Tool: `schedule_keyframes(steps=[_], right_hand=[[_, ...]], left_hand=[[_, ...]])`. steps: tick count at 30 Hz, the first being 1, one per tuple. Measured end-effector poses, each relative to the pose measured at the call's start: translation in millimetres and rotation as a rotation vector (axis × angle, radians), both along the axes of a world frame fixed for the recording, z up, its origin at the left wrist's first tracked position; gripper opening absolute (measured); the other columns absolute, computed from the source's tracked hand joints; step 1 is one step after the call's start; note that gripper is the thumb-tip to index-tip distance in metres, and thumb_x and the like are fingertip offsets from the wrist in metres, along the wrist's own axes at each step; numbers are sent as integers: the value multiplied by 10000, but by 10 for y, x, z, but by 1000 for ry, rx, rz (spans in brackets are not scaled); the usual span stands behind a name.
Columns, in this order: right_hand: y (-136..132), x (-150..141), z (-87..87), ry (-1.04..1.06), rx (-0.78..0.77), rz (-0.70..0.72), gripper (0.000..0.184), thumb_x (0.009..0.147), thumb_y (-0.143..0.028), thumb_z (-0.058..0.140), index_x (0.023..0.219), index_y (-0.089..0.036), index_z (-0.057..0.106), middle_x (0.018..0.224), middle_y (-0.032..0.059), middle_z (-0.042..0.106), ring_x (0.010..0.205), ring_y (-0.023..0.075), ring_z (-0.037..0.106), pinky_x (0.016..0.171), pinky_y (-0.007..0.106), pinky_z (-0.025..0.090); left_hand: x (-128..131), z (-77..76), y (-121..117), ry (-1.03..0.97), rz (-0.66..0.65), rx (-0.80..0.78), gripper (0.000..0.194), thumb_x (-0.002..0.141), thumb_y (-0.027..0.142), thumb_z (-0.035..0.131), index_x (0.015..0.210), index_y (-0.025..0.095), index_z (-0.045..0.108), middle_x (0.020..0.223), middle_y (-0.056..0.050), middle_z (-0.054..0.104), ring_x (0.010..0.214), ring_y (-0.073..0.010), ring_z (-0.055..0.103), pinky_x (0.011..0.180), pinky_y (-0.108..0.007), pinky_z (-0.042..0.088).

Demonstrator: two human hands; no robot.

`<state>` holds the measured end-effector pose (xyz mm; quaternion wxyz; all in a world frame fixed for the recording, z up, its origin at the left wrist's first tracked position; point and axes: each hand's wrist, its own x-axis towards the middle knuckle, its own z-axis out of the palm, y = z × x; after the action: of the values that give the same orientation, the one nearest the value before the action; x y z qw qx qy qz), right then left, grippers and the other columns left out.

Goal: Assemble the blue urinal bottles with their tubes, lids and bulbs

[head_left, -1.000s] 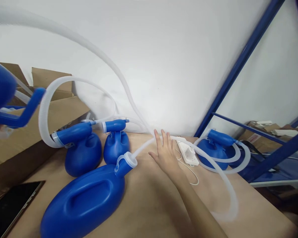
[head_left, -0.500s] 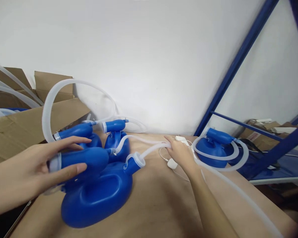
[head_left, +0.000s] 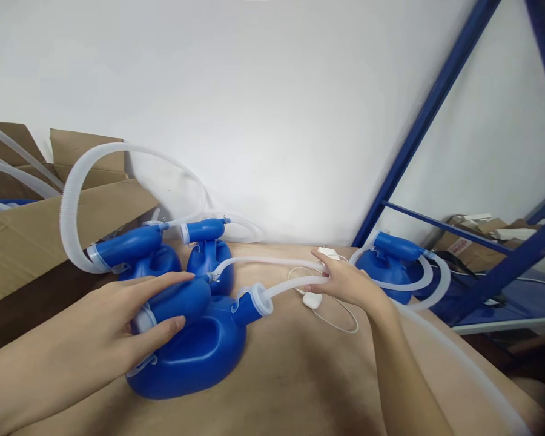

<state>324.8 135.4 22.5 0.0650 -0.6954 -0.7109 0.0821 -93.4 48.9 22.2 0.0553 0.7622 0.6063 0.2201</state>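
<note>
My left hand (head_left: pixel 118 327) grips a blue tapered plastic receiver (head_left: pixel 181 301) with a white rim, thumb on one side and fingers on the other. It lies on top of a large blue urinal bottle (head_left: pixel 186 363) with a recessed handle. A clear hose (head_left: pixel 263 260) runs from the receiver's clamped end to my right hand (head_left: pixel 345 278). Another hose length (head_left: pixel 295 283) leaves the bottle's white-capped neck (head_left: pixel 260 301) and reaches the same hand. My right fingers are closed round the hose; part of it is hidden behind them. More hose trails off to the lower right.
Two similar blue bottles with receivers and hoses (head_left: pixel 211 260) stand behind on the left, another (head_left: pixel 381 272) at the right. A cardboard box (head_left: pixel 104 212) with hoses is at the left. A white adapter (head_left: pixel 312 300) and cable lie on the wooden table (head_left: pixel 290 375). A blue metal frame (head_left: pixel 418 121) rises right.
My left hand has moved right with the receiver, and the bottle has shifted slightly right. My right hand has moved right along with the hose, and its two lengths look straighter.
</note>
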Motion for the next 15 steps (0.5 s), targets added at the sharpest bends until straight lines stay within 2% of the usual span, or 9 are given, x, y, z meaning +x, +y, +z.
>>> schedule_keyframes(steps=[3, 5, 7, 11, 15], right_hand=[[-35, 38, 50, 44, -30, 48, 1026, 865, -599, 822, 1740, -273, 396, 1298, 130, 770, 1176, 367, 740, 884, 387, 543], [-75, 23, 82, 100, -57, 121, 1084, 824, -582, 859, 1748, -282, 380, 1400, 137, 730, 1241, 368, 721, 998, 424, 548], [-127, -53, 115, 201, -76, 206, 1053, 830, -609, 849, 1736, -301, 411, 1530, 138, 663, 1374, 363, 658, 1126, 451, 514], [-256, -390, 161, 403, -74, 326, 836, 931, -666, 751, 1659, -311, 540, 1602, 100, 637, 1455, 332, 608, 1215, 460, 473], [-406, -810, 119, 354, -26, 427, 736, 915, -658, 819, 1555, -334, 657, 1548, 89, 683, 1426, 360, 625, 1193, 491, 486]], left_hand=[[0, -11, 9, 46, -45, -9, 596, 993, 710, 546, 1480, 410, 712, 1412, 19, 789, 1267, -354, 754, 1160, -536, 566], [10, -20, 6, 64, -50, 1, 593, 1002, 699, 533, 1493, 411, 701, 1438, 20, 776, 1291, -364, 744, 1169, -562, 555], [41, -23, -6, 83, -50, -1, 585, 1013, 683, 518, 1502, 410, 691, 1448, 18, 771, 1283, -365, 748, 1162, -575, 558], [168, 2, -31, 114, -19, -5, 620, 1003, 689, 502, 1511, 385, 687, 1443, -12, 774, 1235, -381, 770, 1127, -613, 575], [318, 58, -27, 118, 45, -39, 756, 905, 721, 546, 1501, 287, 714, 1484, -94, 746, 1225, -440, 771, 1061, -623, 616]])
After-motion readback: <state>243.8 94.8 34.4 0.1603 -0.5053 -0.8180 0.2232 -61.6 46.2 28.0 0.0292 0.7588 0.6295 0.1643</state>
